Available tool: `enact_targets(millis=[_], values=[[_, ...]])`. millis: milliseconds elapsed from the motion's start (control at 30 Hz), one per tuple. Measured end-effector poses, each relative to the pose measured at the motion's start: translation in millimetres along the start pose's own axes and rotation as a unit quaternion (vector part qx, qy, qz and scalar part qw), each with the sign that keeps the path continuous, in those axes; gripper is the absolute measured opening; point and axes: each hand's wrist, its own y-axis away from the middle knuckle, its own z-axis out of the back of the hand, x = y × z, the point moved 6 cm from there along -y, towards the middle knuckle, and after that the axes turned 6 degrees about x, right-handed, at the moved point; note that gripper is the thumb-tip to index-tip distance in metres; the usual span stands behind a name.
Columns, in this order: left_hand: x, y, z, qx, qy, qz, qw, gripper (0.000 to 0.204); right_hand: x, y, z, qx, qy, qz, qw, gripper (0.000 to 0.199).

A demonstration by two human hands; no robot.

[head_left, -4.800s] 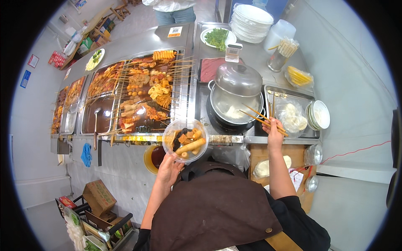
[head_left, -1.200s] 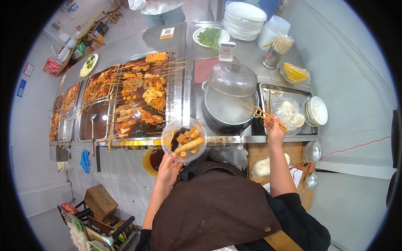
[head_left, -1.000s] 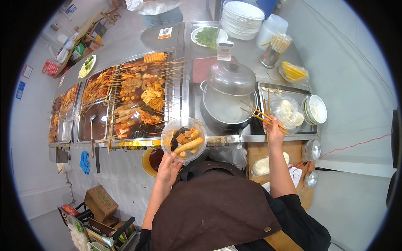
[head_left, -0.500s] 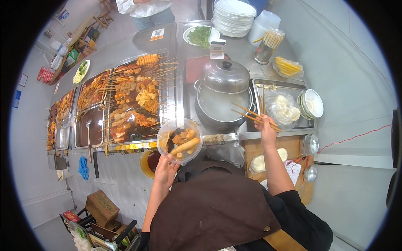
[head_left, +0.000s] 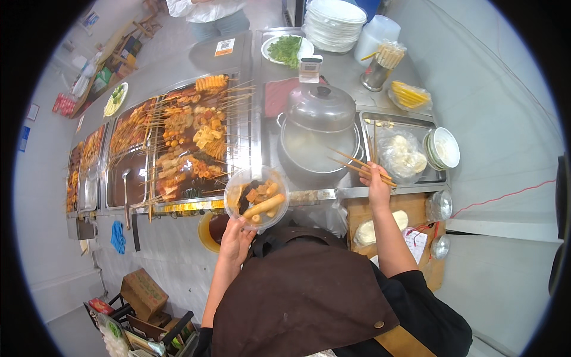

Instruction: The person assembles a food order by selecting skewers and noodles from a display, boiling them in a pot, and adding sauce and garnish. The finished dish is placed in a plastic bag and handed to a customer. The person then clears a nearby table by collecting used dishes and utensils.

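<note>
Two hands are sharing the work: the left hand [head_left: 236,243] is grasping a clear bowl [head_left: 276,180] by its lower left side, while the right hand [head_left: 376,181] is gripping long wooden chopsticks [head_left: 357,161] toward their rear ends. The bowl is hanging at the front edge of the counter [head_left: 270,149], between the skewered food [head_left: 208,140] and the pot [head_left: 318,177], and is carrying browned food pieces [head_left: 256,193], among them a thick pale-brown roll [head_left: 264,206]. The chopsticks are crossing the pot's right rim, their tips reaching over its hazy opening; whether they are touching anything inside, I cannot tell. A domed lid [head_left: 321,112] is covering the back of the pot, so working well here probably means using the front of the opening and not knocking the lid. Haze may be hiding what is lying below, so feeling gently with the tips would likely serve better than jabbing. The left grip is supporting the bowl from one side only, and a slackening thumb could let it tilt; holding it level is the safer course. A plastic bag [head_left: 399,157] is lying just right of the sticks, so short wrist movements would suit best.
</note>
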Motion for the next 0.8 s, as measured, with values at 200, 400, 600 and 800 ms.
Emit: enact_targets(millis=[200, 400, 600, 800], values=[[-2.4, 1.1, -2.9, -0.002, 0.029, -0.009, 1.000, 0.055, 0.1, 2.0, -0.9, 0.006, 0.013, 0.003, 1.000, 0.041], [-4.4, 1.9, -5.3, 0.003, 0.030, -0.009, 1.000, 0.056, -0.5, 2.3, -3.4, 0.011, 0.018, -0.001, 1.000, 0.042], [-1.8, 2.9, -1.2, 0.000, 0.031, -0.008, 0.999, 0.056, 1.9, 4.1, -6.2, 0.016, 0.015, -0.004, 1.000, 0.042], [-1.3, 3.7, 0.9, -0.005, 0.029, -0.007, 1.000, 0.055, -0.7, 4.8, -16.2, 0.026, 0.017, 0.001, 1.000, 0.041]])
